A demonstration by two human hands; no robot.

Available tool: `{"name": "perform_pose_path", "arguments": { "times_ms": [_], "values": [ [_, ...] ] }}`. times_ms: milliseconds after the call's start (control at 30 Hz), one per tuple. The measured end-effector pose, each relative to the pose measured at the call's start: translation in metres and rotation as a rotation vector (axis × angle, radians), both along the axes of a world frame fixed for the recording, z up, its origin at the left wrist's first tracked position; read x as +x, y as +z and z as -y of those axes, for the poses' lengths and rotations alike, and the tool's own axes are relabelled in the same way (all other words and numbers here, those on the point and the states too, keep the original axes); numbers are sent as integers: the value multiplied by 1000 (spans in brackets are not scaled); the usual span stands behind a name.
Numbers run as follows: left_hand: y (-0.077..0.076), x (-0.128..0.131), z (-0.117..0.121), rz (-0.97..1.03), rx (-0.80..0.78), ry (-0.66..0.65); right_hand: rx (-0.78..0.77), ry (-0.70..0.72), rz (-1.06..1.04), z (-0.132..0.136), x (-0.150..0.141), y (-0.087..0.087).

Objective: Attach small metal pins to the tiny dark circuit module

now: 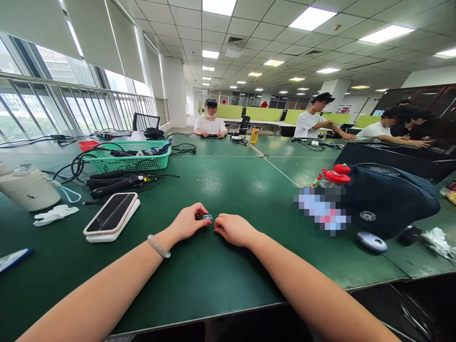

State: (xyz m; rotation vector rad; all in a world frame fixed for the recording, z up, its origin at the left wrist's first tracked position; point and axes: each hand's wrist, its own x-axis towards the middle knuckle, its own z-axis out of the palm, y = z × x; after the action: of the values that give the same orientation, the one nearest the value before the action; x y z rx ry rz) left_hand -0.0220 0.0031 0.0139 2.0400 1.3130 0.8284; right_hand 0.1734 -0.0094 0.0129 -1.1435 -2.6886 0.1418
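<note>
My left hand [189,221], with a pale bangle on the wrist, is pinched on a small dark piece with a blue-and-white patterned face [207,217]. Its exact kind is too small to make out. Thumb and fingertips grip it just above the green table [199,280]. Close by on the right, my right hand [233,230] rests with its fingers curled inward and pressed together. Whatever those fingers may hold is hidden beneath them. A small gap separates the two hands.
Left of my hands lie a phone on a white box [112,216], a green basket [130,164] with cables, black rods and a beige jug [30,190]. To the right are a dark blue bag [392,199], a red-lidded bottle [337,175] and a mouse [372,242]. Several people sit farther off.
</note>
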Motion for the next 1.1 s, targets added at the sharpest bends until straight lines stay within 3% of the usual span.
{"name": "perform_pose_path", "arguments": {
  "times_ms": [233,533,833,1100],
  "values": [
    [-1,-1,-2,-36,21,38,18,-1,-35,-2,1,-5],
    [4,3,3,-81,25,-15,136,-73,-320,0,-3,-2],
    [4,4,7,-33,38,-102,155,-82,-320,4,-9,-6],
    [4,3,6,-78,55,-73,137,-61,-330,4,-9,-4]
  ]
}}
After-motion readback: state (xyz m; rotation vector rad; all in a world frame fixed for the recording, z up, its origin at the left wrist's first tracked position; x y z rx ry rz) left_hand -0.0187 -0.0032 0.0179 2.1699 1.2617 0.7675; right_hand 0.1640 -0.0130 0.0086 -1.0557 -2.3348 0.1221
